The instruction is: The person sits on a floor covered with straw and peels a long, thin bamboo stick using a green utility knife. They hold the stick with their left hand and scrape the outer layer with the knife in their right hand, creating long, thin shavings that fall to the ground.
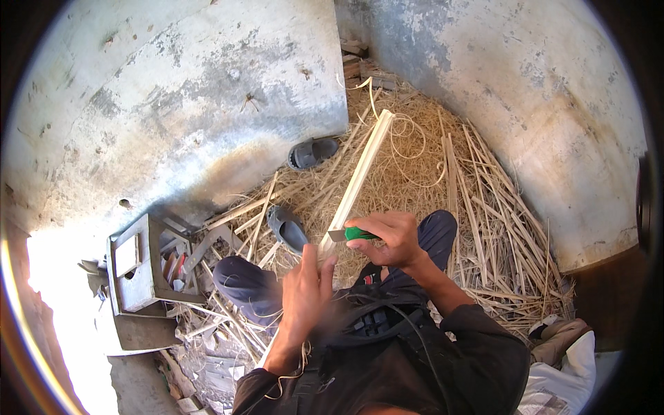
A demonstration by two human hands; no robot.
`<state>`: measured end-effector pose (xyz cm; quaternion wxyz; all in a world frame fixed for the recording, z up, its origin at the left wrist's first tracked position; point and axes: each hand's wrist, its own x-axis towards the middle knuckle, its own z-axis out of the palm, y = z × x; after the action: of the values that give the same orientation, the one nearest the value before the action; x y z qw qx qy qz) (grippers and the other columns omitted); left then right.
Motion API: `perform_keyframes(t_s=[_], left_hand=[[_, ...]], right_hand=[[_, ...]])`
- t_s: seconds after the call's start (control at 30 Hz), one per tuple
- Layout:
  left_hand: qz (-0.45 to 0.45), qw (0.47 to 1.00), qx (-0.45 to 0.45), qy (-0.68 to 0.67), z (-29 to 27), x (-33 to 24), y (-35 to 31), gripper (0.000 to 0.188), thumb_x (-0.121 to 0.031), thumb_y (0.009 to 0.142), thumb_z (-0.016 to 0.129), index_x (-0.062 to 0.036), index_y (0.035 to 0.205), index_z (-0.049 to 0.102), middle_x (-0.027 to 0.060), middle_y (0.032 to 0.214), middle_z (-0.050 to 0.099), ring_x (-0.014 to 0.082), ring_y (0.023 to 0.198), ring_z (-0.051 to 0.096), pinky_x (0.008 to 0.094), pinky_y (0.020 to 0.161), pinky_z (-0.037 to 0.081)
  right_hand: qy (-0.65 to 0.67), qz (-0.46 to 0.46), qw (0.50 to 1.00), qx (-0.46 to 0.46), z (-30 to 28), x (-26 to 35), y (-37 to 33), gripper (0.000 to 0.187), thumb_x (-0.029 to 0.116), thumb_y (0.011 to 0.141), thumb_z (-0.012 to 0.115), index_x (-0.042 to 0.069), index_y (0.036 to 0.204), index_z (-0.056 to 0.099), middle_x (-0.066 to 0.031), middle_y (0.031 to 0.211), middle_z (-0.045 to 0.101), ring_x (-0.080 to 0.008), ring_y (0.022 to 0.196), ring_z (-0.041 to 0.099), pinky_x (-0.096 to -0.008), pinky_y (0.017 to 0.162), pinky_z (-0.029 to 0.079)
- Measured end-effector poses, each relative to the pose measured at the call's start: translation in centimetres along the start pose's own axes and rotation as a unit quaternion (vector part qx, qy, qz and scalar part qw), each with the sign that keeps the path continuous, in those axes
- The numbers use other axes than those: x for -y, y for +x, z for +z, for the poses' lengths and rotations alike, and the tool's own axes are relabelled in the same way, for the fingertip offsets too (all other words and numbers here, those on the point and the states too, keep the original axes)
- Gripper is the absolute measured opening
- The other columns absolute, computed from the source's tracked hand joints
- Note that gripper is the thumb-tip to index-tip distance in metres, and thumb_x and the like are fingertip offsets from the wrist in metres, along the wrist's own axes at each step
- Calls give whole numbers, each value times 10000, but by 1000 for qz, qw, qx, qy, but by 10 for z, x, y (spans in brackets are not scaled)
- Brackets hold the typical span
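My left hand (304,294) is closed round the near end of a long pale split-bamboo strip (361,169). The strip slants up and away from me, and thin curled shavings (413,149) hang at its far end. In my right hand (393,238) is a knife with a green handle (360,234). Its short flat blade (337,236) lies against the strip, just beyond my left fingers. The blade's edge is too small to make out. Both hands are above my lap, between my knees.
Loose shavings (408,166) and long split sticks (494,207) cover the floor. Two dark clogs (312,153) lie ahead and to the left. A worn wooden box (131,304) stands at left. Pale walls (207,76) close in ahead; white cloth (564,380) lies at lower right.
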<state>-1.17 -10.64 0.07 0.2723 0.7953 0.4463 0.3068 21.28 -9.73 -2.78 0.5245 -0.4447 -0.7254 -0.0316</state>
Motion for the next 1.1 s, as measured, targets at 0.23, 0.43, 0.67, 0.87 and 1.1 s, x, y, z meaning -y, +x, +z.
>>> perform_keyframes(t_s=[0.23, 0.43, 0.67, 0.87, 1.1], left_hand=[[6, 1000, -7, 8, -1, -3, 1, 246, -197, 1058, 657, -31, 1076, 477, 257, 681, 632, 518, 631, 630, 576, 535, 448], [-11, 1000, 18, 6, 3, 2, -8, 261, -215, 1056, 658, -26, 1075, 479, 272, 684, 624, 535, 658, 629, 595, 564, 452], [-63, 996, 60, -20, 14, 21, -32, 273, -218, 1048, 658, -7, 1082, 488, 300, 729, 639, 558, 737, 637, 617, 629, 464], [-62, 995, 69, -47, 17, 44, -31, 268, -225, 1057, 649, -5, 1094, 499, 298, 733, 639, 555, 744, 634, 604, 636, 458], [-81, 993, 90, -6, 40, 91, -13, 304, -299, 1080, 612, -13, 1067, 512, 321, 779, 654, 562, 774, 641, 629, 670, 456]], right_hand=[[-97, -2, 994, 44, -14, 2, 6, 334, 451, 887, 835, 155, 1042, 816, -1, 779, 761, -195, 611, 714, -312, 531, 509], [-65, 40, 992, -103, -15, -36, 11, 323, 420, 959, 784, 110, 1035, 831, -9, 690, 727, -151, 531, 648, -311, 484, 462], [-60, 185, 980, -41, -42, -75, 13, 326, 378, 1001, 744, 61, 1035, 810, -29, 669, 687, -115, 544, 585, -301, 499, 408], [109, 341, 933, 40, -19, -89, -7, 314, 348, 1011, 733, 59, 1120, 787, -39, 831, 739, -114, 726, 636, -313, 664, 480], [131, 381, 908, 114, 19, -109, -52, 438, 434, 1044, 690, 77, 1291, 750, -61, 925, 759, -130, 757, 652, -334, 701, 499]])
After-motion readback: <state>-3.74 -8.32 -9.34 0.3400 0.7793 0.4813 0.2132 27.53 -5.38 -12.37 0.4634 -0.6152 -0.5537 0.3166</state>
